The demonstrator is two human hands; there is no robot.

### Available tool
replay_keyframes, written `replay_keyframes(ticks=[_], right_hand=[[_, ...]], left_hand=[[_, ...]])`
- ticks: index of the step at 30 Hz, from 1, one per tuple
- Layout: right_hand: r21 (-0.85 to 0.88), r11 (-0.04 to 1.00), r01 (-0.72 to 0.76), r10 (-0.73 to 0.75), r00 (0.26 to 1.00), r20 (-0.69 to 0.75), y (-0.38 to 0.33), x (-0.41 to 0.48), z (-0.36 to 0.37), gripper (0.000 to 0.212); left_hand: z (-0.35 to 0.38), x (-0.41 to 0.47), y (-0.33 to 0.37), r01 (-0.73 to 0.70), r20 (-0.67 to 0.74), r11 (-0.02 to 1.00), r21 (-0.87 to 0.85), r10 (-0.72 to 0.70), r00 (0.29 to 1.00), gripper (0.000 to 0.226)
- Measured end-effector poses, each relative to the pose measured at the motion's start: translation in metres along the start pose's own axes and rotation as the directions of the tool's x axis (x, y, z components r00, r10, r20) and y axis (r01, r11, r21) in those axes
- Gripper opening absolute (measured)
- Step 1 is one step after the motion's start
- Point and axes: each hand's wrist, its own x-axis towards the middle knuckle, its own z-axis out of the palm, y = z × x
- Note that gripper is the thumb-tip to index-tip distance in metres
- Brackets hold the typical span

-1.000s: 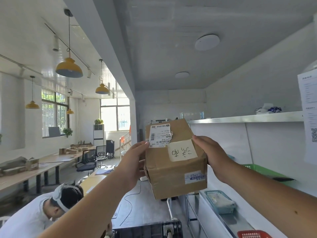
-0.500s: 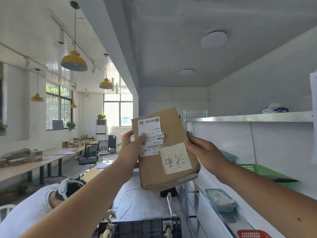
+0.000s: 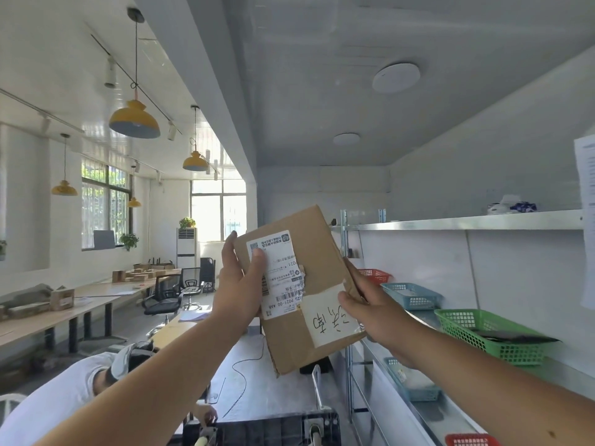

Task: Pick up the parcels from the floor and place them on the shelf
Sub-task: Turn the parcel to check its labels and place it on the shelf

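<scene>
A brown cardboard parcel (image 3: 317,262) with a white shipping label and a handwritten paper patch is held up at chest height, tilted with its top leaning left. My left hand (image 3: 240,281) grips its left edge, thumb pressed on the label. My right hand (image 3: 370,304) grips its lower right corner. The metal shelf unit (image 3: 450,222) stands to the right, its top board just beyond the parcel's upper right corner.
On the middle shelf sit a red basket (image 3: 375,275), a blue basket (image 3: 413,296) and a green basket (image 3: 489,331). Another blue basket (image 3: 409,378) lies lower. A black cart (image 3: 273,429) stands below. A person in white (image 3: 64,394) bends at lower left.
The parcel has rotated counter-clockwise and tipped, so its labelled face now points at me. My left thumb has slid up onto the label, and my right hand has dropped to the lower right corner.
</scene>
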Motion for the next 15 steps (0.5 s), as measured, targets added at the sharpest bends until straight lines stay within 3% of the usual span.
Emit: replay_keyframes(ticks=[4,9,15], right_hand=[[0.027,0.999,0.019,-0.019,1.0,-0.025,-0.001,0.003,0.001,0.065],[0.054,0.998,0.039,-0.036,0.998,-0.047,-0.004,0.004,0.004,0.065],[0.123,0.98,0.157,-0.123,0.961,-0.249,-0.008,0.003,0.0,0.059]], left_hand=[[-0.002,0.004,0.0,-0.009,-0.03,1.0,-0.002,0.009,0.999,0.047],[-0.001,0.006,-0.006,-0.033,-0.161,0.999,-0.029,0.028,0.987,0.06],[0.003,0.008,-0.011,-0.02,-0.229,0.973,-0.23,-0.034,0.973,0.055]])
